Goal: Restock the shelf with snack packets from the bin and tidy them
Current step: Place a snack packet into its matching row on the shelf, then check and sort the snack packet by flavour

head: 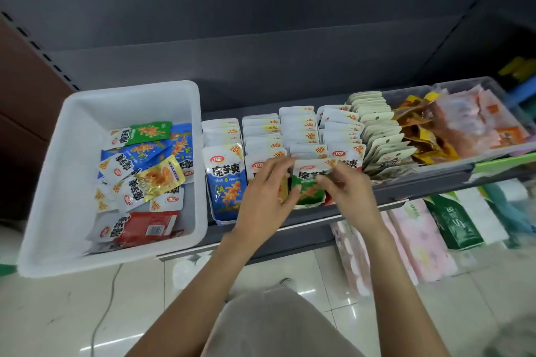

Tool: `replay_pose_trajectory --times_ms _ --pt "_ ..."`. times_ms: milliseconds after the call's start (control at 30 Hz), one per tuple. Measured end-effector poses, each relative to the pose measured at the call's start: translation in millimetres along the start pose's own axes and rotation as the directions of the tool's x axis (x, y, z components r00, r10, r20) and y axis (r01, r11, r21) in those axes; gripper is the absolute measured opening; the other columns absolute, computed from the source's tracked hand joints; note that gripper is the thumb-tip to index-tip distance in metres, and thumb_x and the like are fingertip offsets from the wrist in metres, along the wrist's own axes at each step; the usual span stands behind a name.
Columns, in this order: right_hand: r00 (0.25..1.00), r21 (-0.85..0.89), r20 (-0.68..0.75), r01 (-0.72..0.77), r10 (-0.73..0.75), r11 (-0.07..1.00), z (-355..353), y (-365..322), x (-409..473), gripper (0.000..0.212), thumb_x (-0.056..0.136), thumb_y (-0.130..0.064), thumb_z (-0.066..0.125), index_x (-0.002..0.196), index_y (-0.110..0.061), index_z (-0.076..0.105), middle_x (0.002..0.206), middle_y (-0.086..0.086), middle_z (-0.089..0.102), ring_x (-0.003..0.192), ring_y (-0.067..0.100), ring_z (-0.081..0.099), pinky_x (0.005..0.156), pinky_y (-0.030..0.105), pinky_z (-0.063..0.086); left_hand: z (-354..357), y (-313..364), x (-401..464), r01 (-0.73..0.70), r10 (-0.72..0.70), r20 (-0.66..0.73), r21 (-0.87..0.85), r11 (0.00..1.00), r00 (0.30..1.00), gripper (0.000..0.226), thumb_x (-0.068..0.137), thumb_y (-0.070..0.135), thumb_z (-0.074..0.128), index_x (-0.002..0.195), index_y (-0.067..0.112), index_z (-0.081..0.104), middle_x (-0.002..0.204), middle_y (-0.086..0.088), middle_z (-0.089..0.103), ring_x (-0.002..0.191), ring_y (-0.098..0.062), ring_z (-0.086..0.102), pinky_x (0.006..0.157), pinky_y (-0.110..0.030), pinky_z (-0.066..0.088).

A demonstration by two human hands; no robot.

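A white plastic bin (49, 182) stands at the left end of the grey shelf (304, 220), holding several loose snack packets (145, 159) in blue, green, yellow and red. Upright rows of packets (290, 130) fill the shelf to its right, with a blue packet (224, 182) at the front of the leftmost row. Both hands hold a green packet (309, 185) at the front of the third row. My left hand (266, 194) grips its left edge. My right hand (345, 191) pinches its top right corner.
Cream hang-hole packets (383, 136) and a clear tray of orange and brown snacks (464, 124) sit further right on the shelf. Tissue packs (420, 235) lie on the lower level. Tiled floor (87, 313) with a cable and my knee (275, 324) are below.
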State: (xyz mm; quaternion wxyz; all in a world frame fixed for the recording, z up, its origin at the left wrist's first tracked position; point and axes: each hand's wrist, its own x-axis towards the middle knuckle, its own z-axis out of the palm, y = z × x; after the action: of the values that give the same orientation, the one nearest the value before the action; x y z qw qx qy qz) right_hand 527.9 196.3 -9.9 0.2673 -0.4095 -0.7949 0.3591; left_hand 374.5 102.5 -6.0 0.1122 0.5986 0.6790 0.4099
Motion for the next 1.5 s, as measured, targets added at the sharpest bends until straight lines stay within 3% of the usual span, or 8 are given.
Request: replay_pose_trajectory --times_ms 133,433,667,833,1000,1100,1267,1500 --pt "0.992 -0.217 -0.122 0.004 -0.031 0.976 11.3 19.1 -6.2 0.023 0.08 -0.022 0.074 0.075 -0.009 0.057 0.075 0.0 0.052 0.063 0.021 0.051 0.055 0.03 0.038 8.3 -1.2 6.3 -0.024 0.038 -0.102 0.141 0.99 0.994 0.024 0.086 0.023 0.055 0.106 0.016 0.065 0.111 -0.001 0.058 0.099 -0.016 0.057 0.084 -0.026 0.046" --pt "0.961 -0.311 -0.202 -0.248 0.191 0.917 24.4 15.3 -6.7 0.028 0.081 -0.033 0.072 0.092 -0.01 0.061 0.08 0.003 0.07 0.073 0.026 0.065 0.058 0.027 0.041 14.2 -3.7 27.0 -0.005 0.084 -0.116 0.558 0.83 0.99 0.007 0.08 0.028 0.07 0.079 0.021 0.069 0.094 0.0 0.057 0.09 -0.017 0.043 0.076 -0.03 0.03" --pt "0.938 -0.088 -0.331 -0.143 0.106 0.986 7.4 -13.7 -18.9 0.029 0.084 -0.024 0.069 0.106 -0.018 0.051 0.076 -0.008 0.059 0.068 0.014 0.059 0.062 0.036 0.051 -9.4 -0.3 8.9 -0.088 0.136 -0.217 0.218 0.972 0.967 0.02 0.088 0.029 0.057 0.103 0.017 0.065 0.1 -0.004 0.061 0.096 -0.017 0.053 0.081 -0.028 0.041" --pt "0.936 0.068 -0.349 0.08 -0.052 0.994 7.8 -74.2 -21.5 0.016 0.089 -0.015 0.062 0.103 -0.015 0.056 0.079 -0.008 0.059 0.07 0.008 0.056 0.061 0.019 0.045 -72.6 -25.9 -22.2 -0.028 0.06 -0.384 0.088 0.996 0.921 0.016 0.09 0.021 0.051 0.098 0.014 0.063 0.08 0.0 0.064 0.079 -0.011 0.052 0.076 -0.022 0.038" --pt "0.972 0.11 0.016 0.233 -0.236 0.966 76.0 -131.4 -7.1 0.012 0.088 -0.016 0.059 0.1 -0.015 0.063 0.084 -0.011 0.065 0.07 0.006 0.058 0.063 0.021 0.048 -157.3 -97.0 -62.7 0.349 -0.326 -0.167 0.136 0.927 0.931 0.016 0.084 0.025 0.062 0.099 0.02 0.067 0.083 0.009 0.066 0.078 -0.006 0.058 0.07 -0.022 0.045" --pt "0.848 -0.029 0.463 0.303 -0.256 0.953 144.1 -153.2 10.9 0.018 0.09 -0.021 0.06 0.109 -0.019 0.062 0.099 -0.008 0.065 0.083 0.007 0.059 0.069 0.025 0.048 -190.7 -150.0 -82.0 0.513 -0.607 0.118 0.425 0.746 0.786 0.046 0.078 0.031 0.072 0.122 0.029 0.057 0.113 0.004 0.064 0.105 -0.017 0.057 0.086 -0.03 0.044" --pt "0.52 -0.235 0.848 0.544 -0.103 0.806 248.7 -159.5 34.8 0.058 0.083 -0.043 0.068 0.131 -0.016 0.05 0.128 0.005 0.055 0.116 0.023 0.051 0.092 0.036 0.044 -202.0 -208.9 -85.2 0.325 -0.662 0.465 0.614 0.719 0.587 0.081 0.071 0.055 0.07 0.141 0.036 0.033 0.139 0.002 0.043 0.128 -0.019 0.039 0.104 -0.036 0.036" --pt "0.582 -0.475 0.813 0.676 -0.012 0.563 288.6 -153.9 43.2 0.072 0.077 -0.052 0.068 0.133 -0.012 0.045 0.133 0.009 0.042 0.124 0.031 0.037 0.101 0.047 0.035 -194.5 -216.8 -70.8 0.069 -0.538 0.468 0.707 0.704 0.701 0.076 0.077 0.055 0.065 0.14 0.024 0.034 0.134 -0.002 0.042 0.122 -0.022 0.043 0.099 -0.035 0.041"
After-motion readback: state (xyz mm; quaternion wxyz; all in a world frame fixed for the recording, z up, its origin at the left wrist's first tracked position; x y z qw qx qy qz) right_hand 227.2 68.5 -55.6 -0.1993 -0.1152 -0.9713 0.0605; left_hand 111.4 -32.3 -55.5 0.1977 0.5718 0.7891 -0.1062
